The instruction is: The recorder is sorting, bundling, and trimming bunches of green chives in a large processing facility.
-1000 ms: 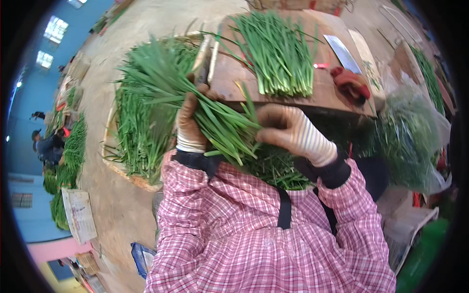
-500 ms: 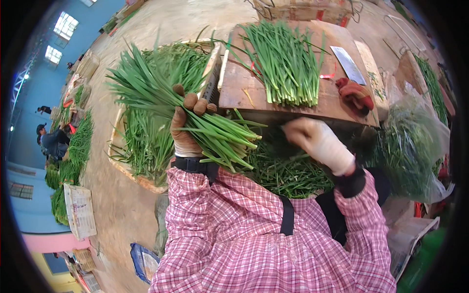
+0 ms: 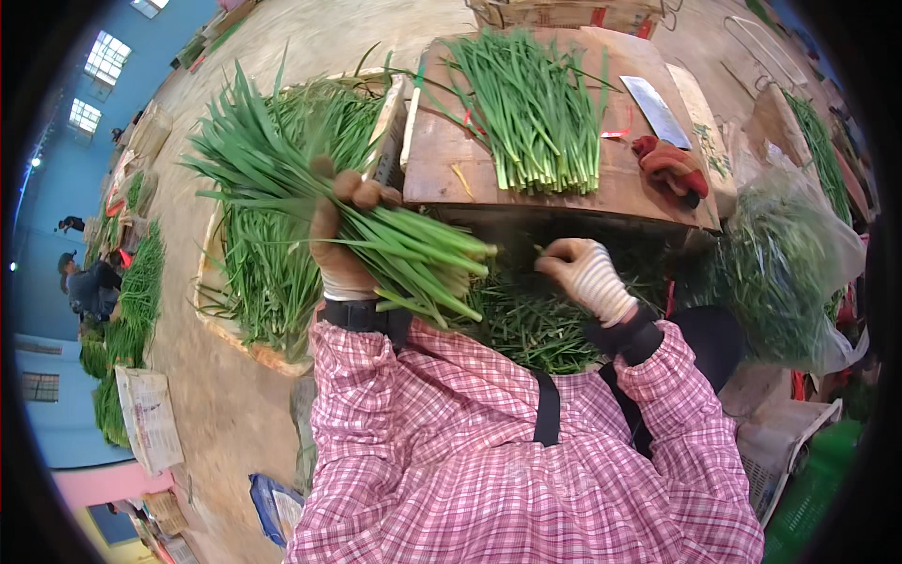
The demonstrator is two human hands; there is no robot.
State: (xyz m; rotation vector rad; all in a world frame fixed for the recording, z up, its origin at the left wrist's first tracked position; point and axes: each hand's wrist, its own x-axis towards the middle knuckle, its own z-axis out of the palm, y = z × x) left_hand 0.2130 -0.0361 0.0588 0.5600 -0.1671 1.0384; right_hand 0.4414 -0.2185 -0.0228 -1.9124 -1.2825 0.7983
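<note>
It's the tabletop (image 3: 437,174) far centre, with a crate (image 3: 252,346) brimming at left. The pile (image 3: 536,113) up there lies stem ends near, presumably keeping them level. The left hand (image 3: 329,240) wraps the bunch (image 3: 413,249) mid-stem, seemingly to free its right-pointing ends; the right hand (image 3: 578,273) pinches narrow, contents too small to tell.

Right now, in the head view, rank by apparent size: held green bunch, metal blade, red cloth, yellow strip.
1. Held green bunch
2. Metal blade and red cloth: too alike to rank
3. Yellow strip
</note>
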